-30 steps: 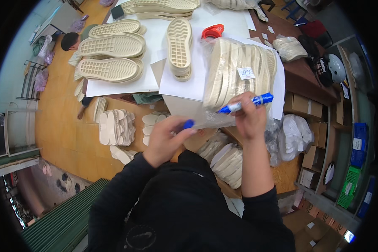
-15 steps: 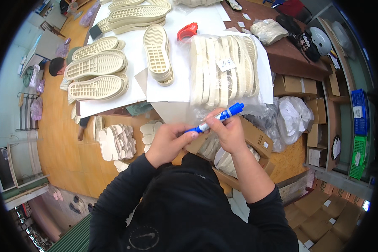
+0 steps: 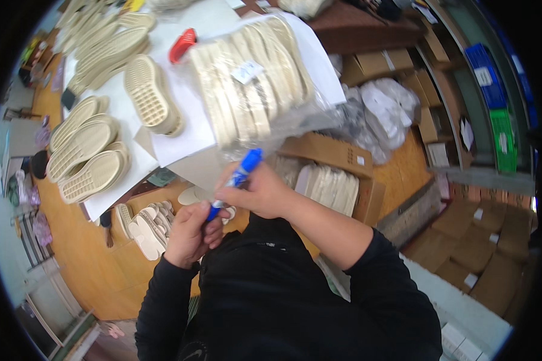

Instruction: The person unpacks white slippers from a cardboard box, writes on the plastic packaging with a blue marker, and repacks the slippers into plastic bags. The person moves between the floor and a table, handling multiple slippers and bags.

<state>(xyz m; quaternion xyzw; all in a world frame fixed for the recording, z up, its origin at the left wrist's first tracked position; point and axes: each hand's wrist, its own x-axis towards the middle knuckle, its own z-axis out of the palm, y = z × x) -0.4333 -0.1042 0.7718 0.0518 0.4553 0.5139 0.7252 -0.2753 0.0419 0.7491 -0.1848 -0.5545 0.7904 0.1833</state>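
Note:
A blue-and-white marker pen [image 3: 237, 177] slants between my two hands in front of my body. My right hand [image 3: 260, 190] is closed around its middle, the thick blue end sticking out above the fingers. Down at the narrower blue end, the thumb and fingers of my left hand [image 3: 193, 231] pinch it. Just beyond, at the table's near edge, a clear plastic bag of cream shoe soles [image 3: 253, 84] carries a white paper label [image 3: 247, 72]. Left of the bag, a stacked pair of soles [image 3: 152, 96] lies tread up on the white-covered table [image 3: 183, 141].
A red tape dispenser [image 3: 182, 45] is behind the bag. More soles [image 3: 87, 153] are stacked on the left. An open carton [image 3: 328, 153] with bagged soles stands below the table; white plastic bags [image 3: 388, 114] and shelves are to the right. Another person's head [image 3: 39, 164] shows far left.
My view has turned, so the table and bag appear further left. Both hands, still on the marker, sit lower and more to the left in the picture, and the marker is tilted more steeply.

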